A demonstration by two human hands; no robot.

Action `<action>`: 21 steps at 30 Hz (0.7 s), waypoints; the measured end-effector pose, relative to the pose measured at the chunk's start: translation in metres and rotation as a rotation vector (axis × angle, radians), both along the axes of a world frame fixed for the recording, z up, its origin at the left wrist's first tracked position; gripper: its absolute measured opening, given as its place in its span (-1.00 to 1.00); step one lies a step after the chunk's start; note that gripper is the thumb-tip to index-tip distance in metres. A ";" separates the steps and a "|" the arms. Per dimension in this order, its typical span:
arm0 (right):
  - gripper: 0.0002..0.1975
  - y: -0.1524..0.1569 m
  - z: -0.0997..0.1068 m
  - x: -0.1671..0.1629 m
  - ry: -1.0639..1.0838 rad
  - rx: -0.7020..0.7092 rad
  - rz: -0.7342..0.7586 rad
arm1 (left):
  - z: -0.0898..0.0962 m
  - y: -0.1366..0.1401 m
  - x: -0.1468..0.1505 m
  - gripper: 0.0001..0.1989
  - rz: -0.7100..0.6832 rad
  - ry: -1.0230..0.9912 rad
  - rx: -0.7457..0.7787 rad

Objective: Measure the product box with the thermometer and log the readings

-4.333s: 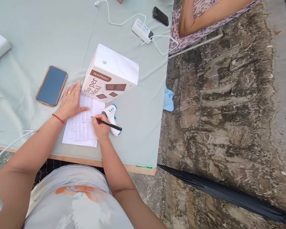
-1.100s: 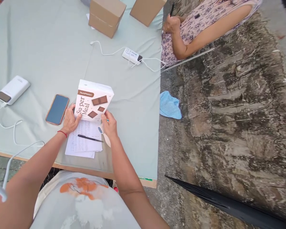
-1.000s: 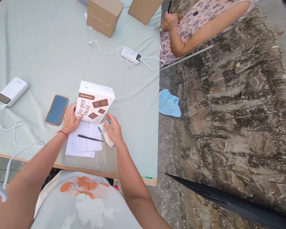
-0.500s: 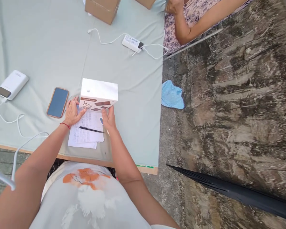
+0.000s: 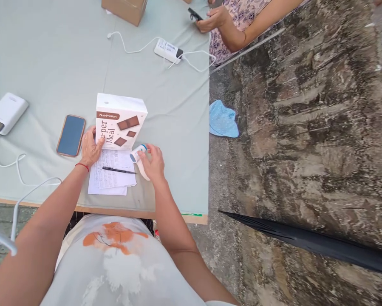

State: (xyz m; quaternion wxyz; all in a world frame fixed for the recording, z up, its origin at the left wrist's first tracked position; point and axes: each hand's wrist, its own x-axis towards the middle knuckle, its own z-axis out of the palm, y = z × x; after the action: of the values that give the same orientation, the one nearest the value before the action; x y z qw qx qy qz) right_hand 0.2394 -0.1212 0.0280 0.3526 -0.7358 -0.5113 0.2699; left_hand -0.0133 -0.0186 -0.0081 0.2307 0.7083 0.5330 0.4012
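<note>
Left hand [image 5: 90, 148] pinching the left edge of a white cardboard box [image 5: 121, 122].
White-and-blue plastic thermometer [image 5: 137, 154] lies partly under the loosely spread right hand [image 5: 154, 163].

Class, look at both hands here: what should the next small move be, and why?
Probably bring the right hand to the right side of the box: the left hand holds only its left edge, while the right hand is off it, loosely open at the thermometer.
</note>
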 end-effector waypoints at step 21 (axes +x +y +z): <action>-0.55 -0.029 -0.002 -0.068 0.584 0.022 0.018 | 0.011 -0.005 0.006 0.03 -0.006 0.099 -0.066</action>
State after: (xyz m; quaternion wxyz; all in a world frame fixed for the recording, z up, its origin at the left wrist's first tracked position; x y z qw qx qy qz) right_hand 0.1710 -0.1503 0.0255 0.4902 -0.6186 -0.3978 0.4678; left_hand -0.0077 -0.0236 0.0032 0.2284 0.7209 0.5546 0.3472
